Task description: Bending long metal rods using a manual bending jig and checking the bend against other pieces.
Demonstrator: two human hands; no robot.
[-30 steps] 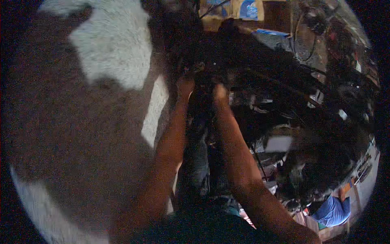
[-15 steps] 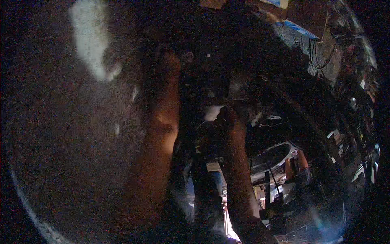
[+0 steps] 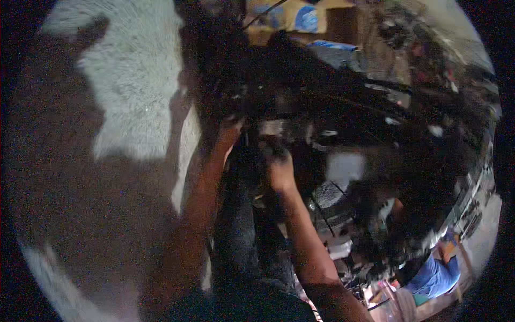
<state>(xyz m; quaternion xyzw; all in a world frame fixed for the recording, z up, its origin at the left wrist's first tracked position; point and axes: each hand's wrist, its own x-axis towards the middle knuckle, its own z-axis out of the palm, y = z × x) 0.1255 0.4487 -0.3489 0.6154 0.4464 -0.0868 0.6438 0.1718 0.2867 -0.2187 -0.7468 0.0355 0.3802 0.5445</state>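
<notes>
Evidently shaded ground [image 3: 80, 214]: spreading along my left
Dark mass [image 3: 343, 107]: lying ahead and rightward, apparently placed for two-handed reach
Right hand [image 3: 280, 166]: sitting nearer me, too blurred for telling whether I'm gripping
Left hand [image 3: 232, 127]: resting farther out, perhaps steadying, its grip equally unclear

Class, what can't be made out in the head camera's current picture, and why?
Head view:
Left hand: whether it holds anything; deep shadow and blur.
Right hand: what it touches; darkness and blur.
Person in blue: their activity; too small, near the fisheye rim.
Blue-marked tan panel: upper part; cut off by the top edge.
</notes>
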